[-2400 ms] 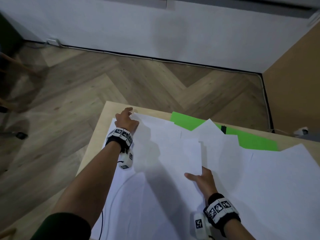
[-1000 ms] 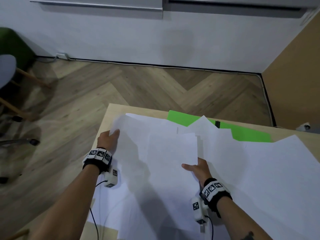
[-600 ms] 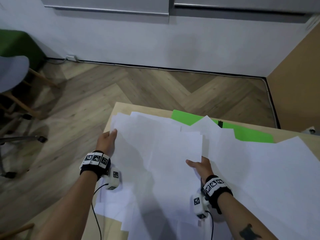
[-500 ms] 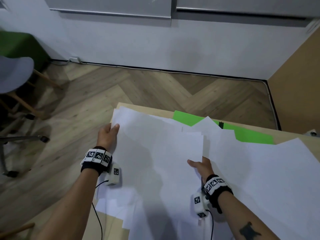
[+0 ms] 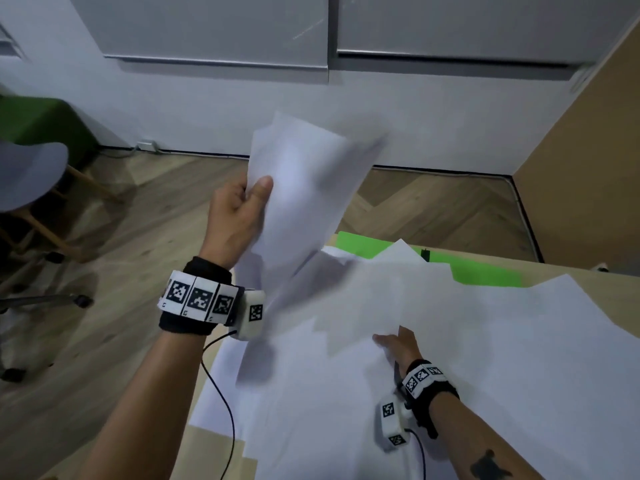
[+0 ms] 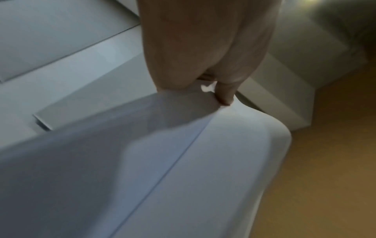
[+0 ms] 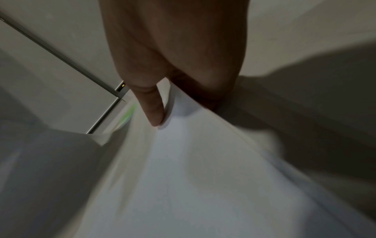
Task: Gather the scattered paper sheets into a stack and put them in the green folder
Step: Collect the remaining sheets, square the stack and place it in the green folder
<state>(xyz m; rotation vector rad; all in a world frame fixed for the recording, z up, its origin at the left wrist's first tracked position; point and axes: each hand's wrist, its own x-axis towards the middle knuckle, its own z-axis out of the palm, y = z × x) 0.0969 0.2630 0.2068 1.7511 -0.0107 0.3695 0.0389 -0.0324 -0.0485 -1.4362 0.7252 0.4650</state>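
White paper sheets (image 5: 433, 358) lie spread in overlapping layers over the wooden table (image 5: 620, 299). My left hand (image 5: 242, 209) is raised above the table's left edge and pinches the edge of a lifted bunch of sheets (image 5: 304, 188), blurred by motion; in the left wrist view thumb and finger pinch that paper (image 6: 183, 161). My right hand (image 5: 398, 342) is low over the spread with its fingers under the edge of a sheet; in the right wrist view its thumb (image 7: 152, 109) pinches that paper (image 7: 193, 161). The green folder (image 5: 485, 271) lies at the table's far edge, mostly covered by sheets.
A small black object (image 5: 424, 253) sits on the green folder. A grey chair (image 5: 27, 178) stands on the wood floor at left. A tan partition (image 5: 588, 168) rises at right, and grey wall cabinets (image 5: 311, 29) hang behind the table.
My left hand has lifted its sheets off the table's left edge, up and to the right. The right hand has stayed at the same spot on the spread.
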